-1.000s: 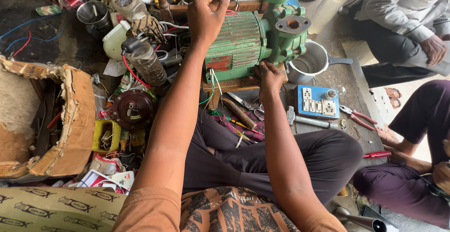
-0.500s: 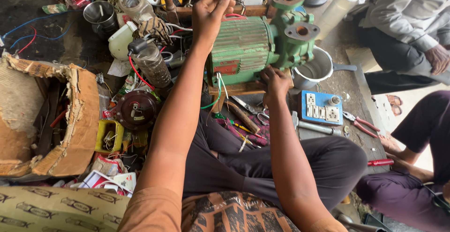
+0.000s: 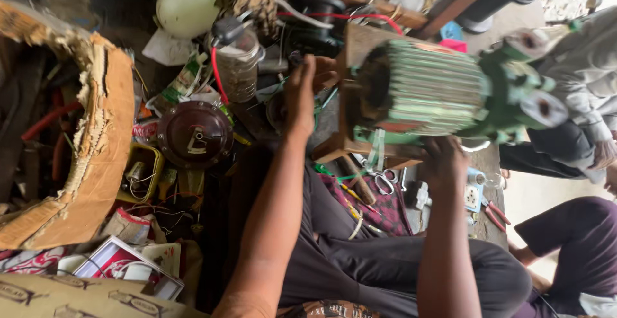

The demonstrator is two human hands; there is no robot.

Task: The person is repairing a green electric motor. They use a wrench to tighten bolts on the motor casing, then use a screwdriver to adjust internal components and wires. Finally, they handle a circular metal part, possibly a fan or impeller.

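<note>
A green ribbed electric motor with a pump head (image 3: 437, 96) is lifted and tilted above its wooden base (image 3: 350, 87). My left hand (image 3: 303, 93) grips the open rear end of the motor by the wooden base. My right hand (image 3: 443, 164) holds the underside of the motor near the front. Both arms reach out over my dark trousers.
A torn cardboard box (image 3: 96, 157) stands at the left. A dark round motor cover (image 3: 196, 133), a white jug (image 3: 187, 3), scissors (image 3: 385, 180), red pliers (image 3: 495, 214) and loose wires lie around. Another person sits at the right (image 3: 578, 93).
The motor has been raised and tipped toward me. My left hand slid from the top of the motor down to its rear end; the view moved closer.
</note>
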